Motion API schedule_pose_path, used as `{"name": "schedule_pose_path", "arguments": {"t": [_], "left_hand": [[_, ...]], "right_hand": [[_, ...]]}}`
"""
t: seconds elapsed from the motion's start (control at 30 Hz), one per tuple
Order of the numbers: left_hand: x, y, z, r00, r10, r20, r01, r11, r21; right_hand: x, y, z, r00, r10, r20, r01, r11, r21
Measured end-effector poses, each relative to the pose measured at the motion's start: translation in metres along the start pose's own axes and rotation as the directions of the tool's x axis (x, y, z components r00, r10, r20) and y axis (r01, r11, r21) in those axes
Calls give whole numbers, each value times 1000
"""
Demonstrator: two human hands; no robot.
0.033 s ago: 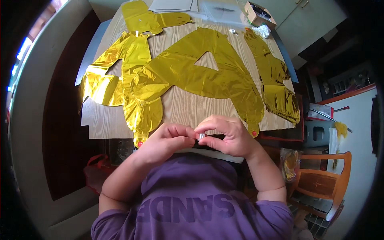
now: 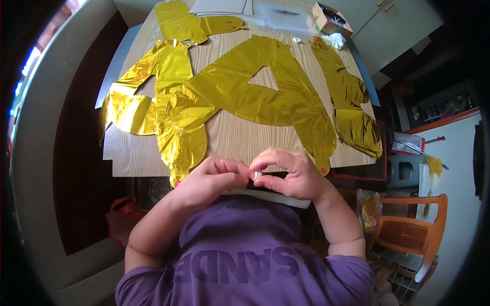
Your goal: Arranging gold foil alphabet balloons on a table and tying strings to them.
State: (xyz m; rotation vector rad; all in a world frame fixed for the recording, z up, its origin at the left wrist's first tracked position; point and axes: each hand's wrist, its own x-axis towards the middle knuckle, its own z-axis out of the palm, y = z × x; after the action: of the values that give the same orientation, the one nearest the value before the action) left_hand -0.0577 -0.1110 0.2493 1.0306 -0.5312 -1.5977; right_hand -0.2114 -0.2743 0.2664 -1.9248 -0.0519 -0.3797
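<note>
My left hand (image 2: 209, 178) and my right hand (image 2: 293, 173) meet at the near edge of the wooden table (image 2: 240, 135). Both pinch a small white piece (image 2: 256, 175) between their fingertips; what it is cannot be told. Just beyond the hands lies a flat gold foil balloon shaped like a letter with a triangular hole (image 2: 255, 97). More deflated gold foil balloons lie to the left (image 2: 153, 97), to the right (image 2: 349, 102) and at the far end (image 2: 189, 23). My purple shirt (image 2: 240, 250) fills the bottom of the view.
A small open cardboard box (image 2: 329, 18), white papers (image 2: 219, 6) and a crumpled white scrap (image 2: 334, 40) sit at the table's far end. A wooden chair (image 2: 408, 234) stands to the right, with a yellow bag (image 2: 368, 209) beside it. A red bag (image 2: 120, 209) lies on the floor at left.
</note>
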Motion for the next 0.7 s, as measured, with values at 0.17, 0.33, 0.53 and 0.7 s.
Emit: {"name": "schedule_pose_path", "arguments": {"t": [0.17,0.33,0.53,0.7], "left_hand": [[11,17,1,998,-55,39,60,985,-162],[19,30,2,988,-112,-105,83,966,-245],[18,81,-23,785,610,-109,-148,355,923],[75,76,-83,788,603,124,85,-306,948]], "right_hand": [[6,-8,-6,996,-60,-73,55,996,-68],[20,-2,-19,973,-195,-123,154,947,-281],[54,61,-121,931,230,-285,-224,973,52],[129,153,-239,770,289,-569,-564,726,-394]]}}
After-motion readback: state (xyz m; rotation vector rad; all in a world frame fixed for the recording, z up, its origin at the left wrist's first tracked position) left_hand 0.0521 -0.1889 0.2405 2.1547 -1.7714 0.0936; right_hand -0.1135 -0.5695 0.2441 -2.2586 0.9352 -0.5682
